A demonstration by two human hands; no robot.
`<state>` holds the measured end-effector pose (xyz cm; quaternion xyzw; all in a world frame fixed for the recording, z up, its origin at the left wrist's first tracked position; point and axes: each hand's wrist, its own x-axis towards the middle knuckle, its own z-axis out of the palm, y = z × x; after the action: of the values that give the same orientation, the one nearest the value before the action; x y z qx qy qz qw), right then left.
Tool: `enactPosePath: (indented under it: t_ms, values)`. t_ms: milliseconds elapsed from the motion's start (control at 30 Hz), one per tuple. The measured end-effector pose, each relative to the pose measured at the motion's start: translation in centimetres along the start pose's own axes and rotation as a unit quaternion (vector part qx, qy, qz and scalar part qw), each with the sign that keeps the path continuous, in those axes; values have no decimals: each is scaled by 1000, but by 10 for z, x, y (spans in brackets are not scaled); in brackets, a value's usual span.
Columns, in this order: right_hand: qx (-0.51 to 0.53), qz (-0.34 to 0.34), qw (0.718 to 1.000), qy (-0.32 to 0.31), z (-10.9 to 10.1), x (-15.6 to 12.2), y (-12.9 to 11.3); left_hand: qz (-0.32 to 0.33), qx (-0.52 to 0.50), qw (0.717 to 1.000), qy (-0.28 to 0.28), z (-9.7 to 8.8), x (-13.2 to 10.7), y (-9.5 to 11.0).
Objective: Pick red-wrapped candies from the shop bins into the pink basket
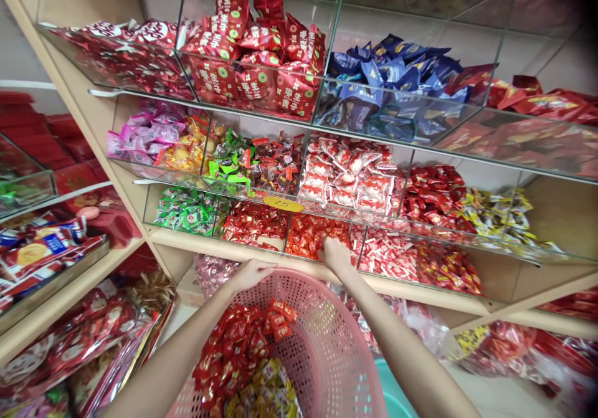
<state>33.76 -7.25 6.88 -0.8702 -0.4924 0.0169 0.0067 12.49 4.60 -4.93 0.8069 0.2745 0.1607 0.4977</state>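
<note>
A pink perforated plastic basket (327, 337) is in front of me, with red-wrapped candies (233, 343), a small cluster of orange-red ones and yellow-wrapped candies (266, 393) inside. At the basket's far left rim, my left hand (252, 275) is closed over the edge. My right hand (335, 255) reaches past the basket to the lowest shelf bin of orange-red wrapped candies (308, 234). Its fingers are curled at the front of that bin, and whatever they hold is hidden from view.
Clear dividers part the shelf into bins: green candies (187, 209), pink-white candies (387, 253), blue packets (397, 69) and large red packets (252, 50). A yellow price tag (283, 204) hangs mid-shelf. A teal tub (392, 393) stands below right, with bagged goods (509, 349) beyond.
</note>
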Motion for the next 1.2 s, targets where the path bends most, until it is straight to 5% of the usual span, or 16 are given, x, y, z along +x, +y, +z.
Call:
enactPosePath:
  t_ms: [133,267,367,567,933,1067,1200]
  values:
    - [36,-19,997,65,-19,-16,10,22,7,1000,0,0,0,0]
    - [149,-187,965,110,-20,-52,9,33,24,999,2,1,0,0]
    - [192,-289,936,59,10,-81,0,22,34,999,12,3,-1,0]
    - [115,-338,932,-62,86,-95,-25,-6,39,999,18,3,-2,1]
    - [-60,-401,914,-26,126,-85,-38,-17,19,999,22,2,-5,5]
    - [-50,-393,918,-14,110,-87,-34,10,13,1000,11,0,-5,7]
    - [64,-362,929,50,59,-70,-20,26,2,1000,9,-1,-3,6]
